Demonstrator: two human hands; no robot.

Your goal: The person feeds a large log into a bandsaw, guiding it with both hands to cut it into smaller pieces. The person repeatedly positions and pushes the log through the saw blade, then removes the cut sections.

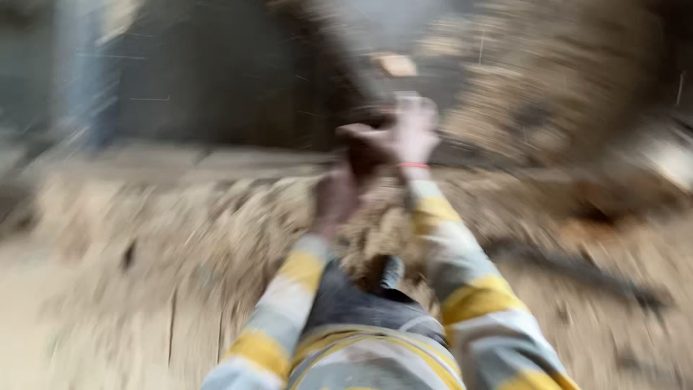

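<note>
Motion blur smears everything. Both hands, left (336, 195) and right (411, 133), reach over a tan straw-like heap (216, 224). Their grip cannot be told.

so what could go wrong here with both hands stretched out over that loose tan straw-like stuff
Three possible risks:
1. The view is heavily blurred, so a fast swing may be under way; balance on the loose tan straw-like litter could slip.
2. The right hand and left hand sit close together around something dark; whether the grip is firm cannot be told, so it might drop.
3. Fine specks show against the dark background, so dust may reach the eyes.
</note>
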